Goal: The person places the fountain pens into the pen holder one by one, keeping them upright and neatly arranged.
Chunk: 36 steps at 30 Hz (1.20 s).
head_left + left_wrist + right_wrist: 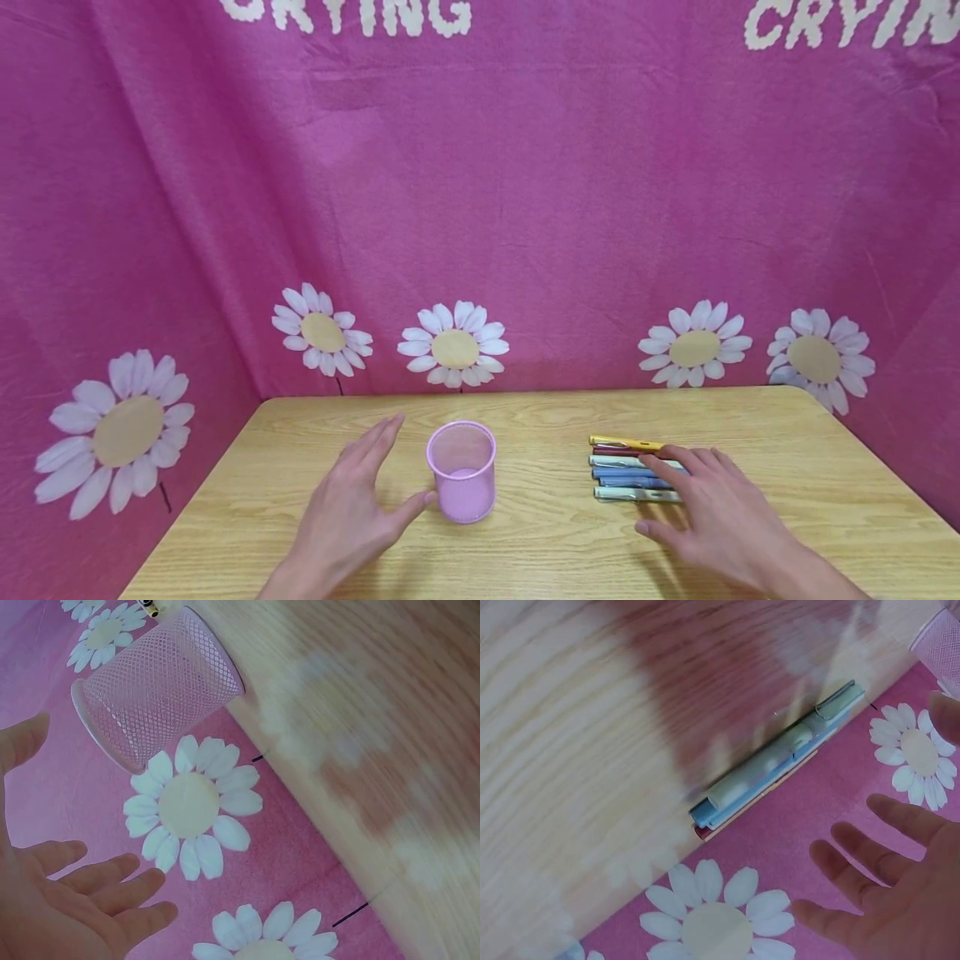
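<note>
A pink mesh pen cup [467,498] stands upright on the table, its inside showing no contents. Just left of it is my left hand [347,500], fingers spread and thumb tip right by the cup's side. In the left wrist view the cup [161,690] lies beyond the extended fingers. On the right, several capped pens [630,482] lie side by side in a row: yellow, dark red, pale, blue and pale green. My right hand [712,508] hovers over their right ends with fingers extended, hiding part of them. The right wrist view shows the pens [780,761] apart from the open palm.
The wooden table [540,550] has a light grain and rounded far corners. Behind and beside it hangs a magenta cloth [570,208] printed with white daisies and lettering. Bare wood lies between the cup and the pens.
</note>
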Motion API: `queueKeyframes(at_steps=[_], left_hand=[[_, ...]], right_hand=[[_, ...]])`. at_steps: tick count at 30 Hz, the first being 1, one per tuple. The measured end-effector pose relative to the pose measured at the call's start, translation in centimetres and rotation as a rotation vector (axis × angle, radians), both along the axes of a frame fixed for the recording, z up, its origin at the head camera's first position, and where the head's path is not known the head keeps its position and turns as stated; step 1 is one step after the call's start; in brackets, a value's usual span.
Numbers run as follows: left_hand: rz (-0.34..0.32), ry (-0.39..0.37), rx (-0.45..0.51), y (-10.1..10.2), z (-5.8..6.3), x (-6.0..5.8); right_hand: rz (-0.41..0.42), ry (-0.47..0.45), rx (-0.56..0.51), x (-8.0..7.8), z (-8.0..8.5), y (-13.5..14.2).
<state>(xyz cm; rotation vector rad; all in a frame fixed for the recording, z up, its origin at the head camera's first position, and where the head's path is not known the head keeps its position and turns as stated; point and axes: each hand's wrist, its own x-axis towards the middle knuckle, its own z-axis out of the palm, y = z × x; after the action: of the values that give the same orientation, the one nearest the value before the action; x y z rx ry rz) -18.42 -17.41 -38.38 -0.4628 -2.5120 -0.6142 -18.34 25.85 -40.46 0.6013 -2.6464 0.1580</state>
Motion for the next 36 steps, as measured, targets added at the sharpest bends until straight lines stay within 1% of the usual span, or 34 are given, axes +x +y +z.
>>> queueKeyframes(at_steps=[3, 10, 15, 18, 23, 28, 30, 36], left_hand=[[-0.013, -0.005, 0.024, 0.1, -0.2, -0.3], [-0.034, -0.04, 0.074, 0.5, -0.5, -0.9], [-0.07, -0.052, 0.109, 0.8, -0.7, -1.4], [-0.096, -0.073, 0.151, 1.0, -0.8, -1.8], [-0.13, -0.176, 0.269, 1.3, -0.7, -2.5], [-0.218, -0.334, 0.477, 1.5, -0.6, -3.2], [-0.246, -0.385, 0.546, 1.6, -0.6, -3.4], [-0.305, -0.478, 0.651, 1.8, -0.9, -4.1]], right_hand=[[0.015, -0.006, -0.006, -0.2, -0.2, 0.0], [0.019, -0.055, -0.024, -0.6, -0.3, -0.1], [0.038, -0.081, -0.048, -1.2, -0.5, 0.0], [0.063, -0.106, -0.08, -1.7, -0.6, 0.1], [0.113, -0.167, -0.14, -2.6, -0.7, 0.5], [0.151, -0.189, -0.17, -3.2, -1.1, 0.9], [0.158, -0.205, -0.18, -3.4, -1.2, 0.9], [0.179, -0.24, -0.173, -4.2, -1.5, 1.0]])
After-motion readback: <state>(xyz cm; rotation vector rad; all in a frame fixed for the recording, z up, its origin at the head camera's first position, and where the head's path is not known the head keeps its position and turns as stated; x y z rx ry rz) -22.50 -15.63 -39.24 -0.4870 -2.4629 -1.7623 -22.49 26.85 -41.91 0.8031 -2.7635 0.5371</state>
